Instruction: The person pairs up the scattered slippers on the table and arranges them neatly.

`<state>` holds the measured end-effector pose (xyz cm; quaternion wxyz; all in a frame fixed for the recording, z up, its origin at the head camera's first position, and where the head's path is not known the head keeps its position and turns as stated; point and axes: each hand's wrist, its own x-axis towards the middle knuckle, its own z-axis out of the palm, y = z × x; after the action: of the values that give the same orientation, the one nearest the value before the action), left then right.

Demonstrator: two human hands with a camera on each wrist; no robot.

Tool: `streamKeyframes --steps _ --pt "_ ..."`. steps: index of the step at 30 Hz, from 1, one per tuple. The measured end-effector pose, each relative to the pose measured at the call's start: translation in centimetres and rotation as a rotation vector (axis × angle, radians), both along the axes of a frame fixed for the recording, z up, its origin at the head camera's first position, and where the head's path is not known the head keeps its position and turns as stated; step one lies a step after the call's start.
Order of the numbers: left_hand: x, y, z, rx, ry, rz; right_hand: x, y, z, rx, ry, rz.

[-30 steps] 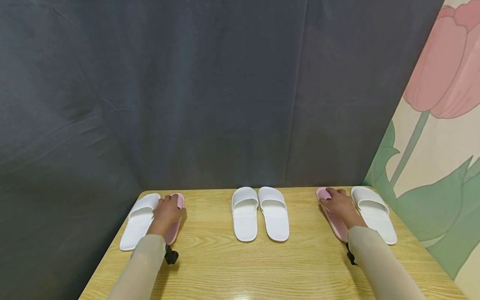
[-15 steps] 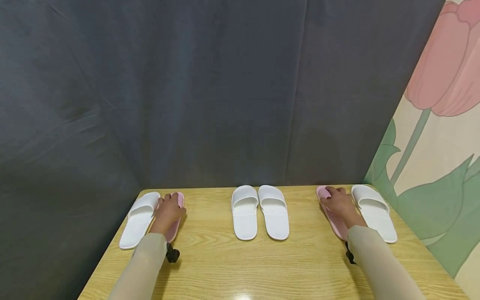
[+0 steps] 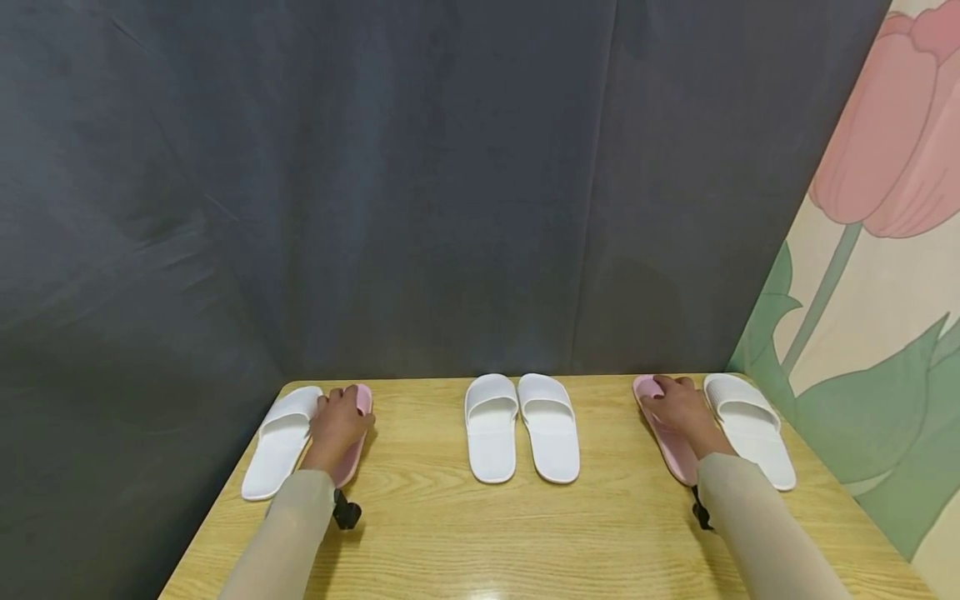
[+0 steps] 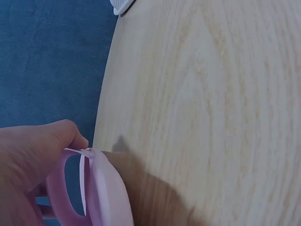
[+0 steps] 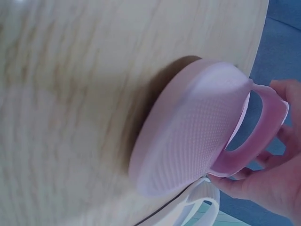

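The left hand (image 3: 337, 423) is gripping the left pink slipper (image 3: 347, 468), the right hand (image 3: 681, 410) the right pink slipper (image 3: 677, 457), along the far bench (image 3: 450, 542); the middle white pair (image 3: 538, 427) is sitting together, the pink slippers unpaired.

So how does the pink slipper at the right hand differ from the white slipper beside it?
The right hand grips the pink slipper; no hand holds the white slipper. In the head view, the hand partly hides the pink slipper; the white slipper shows almost whole. Both are open-backed.
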<state>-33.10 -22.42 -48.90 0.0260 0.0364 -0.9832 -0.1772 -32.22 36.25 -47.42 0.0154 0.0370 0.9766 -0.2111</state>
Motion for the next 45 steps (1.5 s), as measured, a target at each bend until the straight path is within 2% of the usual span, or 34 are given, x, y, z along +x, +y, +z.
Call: streamKeyframes --steps 7,12,20,26,45 --pt "0.0 0.4 0.8 0.015 -0.002 0.004 -0.1 -0.5 0.7 0.013 0.05 0.03" --pt "0.3 0.7 1.2 0.03 -0.02 0.008 0.2 -1.4 1.4 -0.013 0.03 0.022" --pt "0.7 1.2 1.7 0.015 0.022 -0.007 0.6 -2.9 2.5 -0.023 0.011 -0.004" --pt "0.8 1.5 2.0 0.012 0.027 -0.009 0.4 -3.4 2.7 -0.024 0.017 -0.006" --pt "1.6 1.9 2.9 0.028 0.057 -0.032 1.1 -5.3 3.8 -0.026 0.058 0.014"
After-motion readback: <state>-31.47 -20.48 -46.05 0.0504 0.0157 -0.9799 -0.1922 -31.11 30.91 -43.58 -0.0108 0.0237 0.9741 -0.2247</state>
